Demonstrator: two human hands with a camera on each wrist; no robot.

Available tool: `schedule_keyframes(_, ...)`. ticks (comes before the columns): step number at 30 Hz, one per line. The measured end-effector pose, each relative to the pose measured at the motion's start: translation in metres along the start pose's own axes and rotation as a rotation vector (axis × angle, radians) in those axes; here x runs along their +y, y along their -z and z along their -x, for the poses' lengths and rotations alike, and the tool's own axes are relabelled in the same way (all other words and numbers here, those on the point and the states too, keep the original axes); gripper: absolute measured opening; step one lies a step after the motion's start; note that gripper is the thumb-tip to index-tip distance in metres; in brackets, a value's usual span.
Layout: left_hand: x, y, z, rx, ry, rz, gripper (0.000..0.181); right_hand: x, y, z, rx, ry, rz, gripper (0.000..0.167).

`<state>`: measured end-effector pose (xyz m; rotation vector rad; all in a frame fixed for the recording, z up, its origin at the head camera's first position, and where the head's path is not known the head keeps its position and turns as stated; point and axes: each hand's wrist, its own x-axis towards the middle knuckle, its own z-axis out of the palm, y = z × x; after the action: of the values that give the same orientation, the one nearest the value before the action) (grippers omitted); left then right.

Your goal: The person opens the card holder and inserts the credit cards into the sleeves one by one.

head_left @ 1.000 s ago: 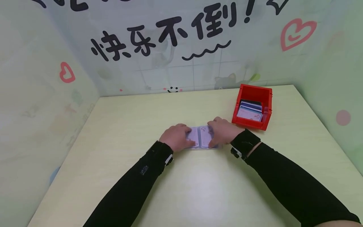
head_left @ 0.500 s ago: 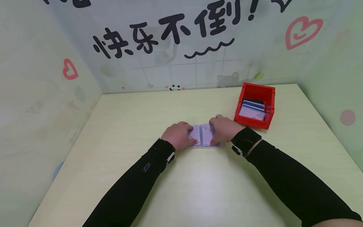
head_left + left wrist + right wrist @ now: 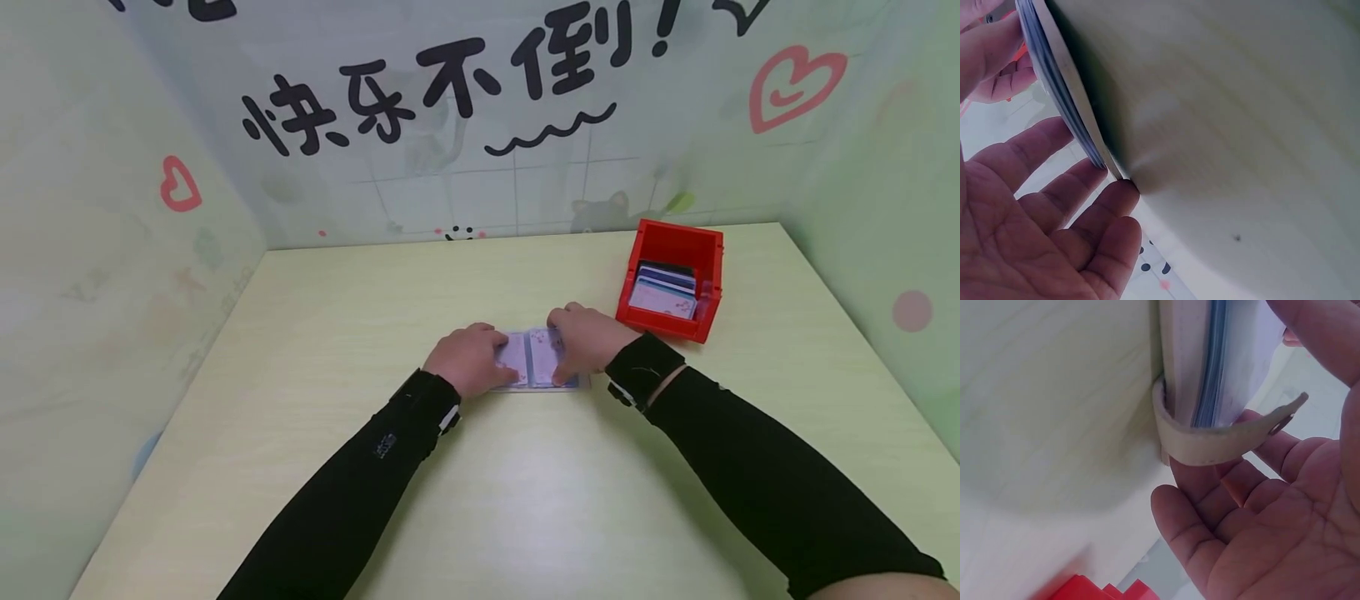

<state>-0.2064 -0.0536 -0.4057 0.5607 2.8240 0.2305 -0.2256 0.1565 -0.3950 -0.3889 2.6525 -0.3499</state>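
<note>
A card holder [image 3: 542, 357] lies spread open on the table, pale lilac cards showing in clear sleeves on both sides of its middle fold. My left hand [image 3: 467, 360] grips its left end, the thumb on the top face and fingers along the far edge. At the right end my right hand [image 3: 588, 340] holds it the same way. In the left wrist view the holder's stacked sleeves [image 3: 1063, 94] sit above a beige cover, against the fingertips. A beige strap [image 3: 1210, 447] with a snap sticks out loose beside the right fingers. The holder's underside is hidden.
A red open bin [image 3: 667, 329] stands at the back right, close behind my right hand, with several cards [image 3: 660, 298] leaning inside it. Pale walls with printed writing and hearts border the light wooden table [image 3: 510, 483] at the back and sides.
The whole head view has shifted slightly. Both hands stay on the card holder, which has hardly moved against the table.
</note>
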Motion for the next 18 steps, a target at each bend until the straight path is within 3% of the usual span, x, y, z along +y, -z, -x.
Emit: schedule_keyframes(18,0.0019,-0.0010,0.0016,0.014,0.006,0.025,0.059,-0.0022,0.0043,-0.0089,0.019,0.008,0.101,0.090)
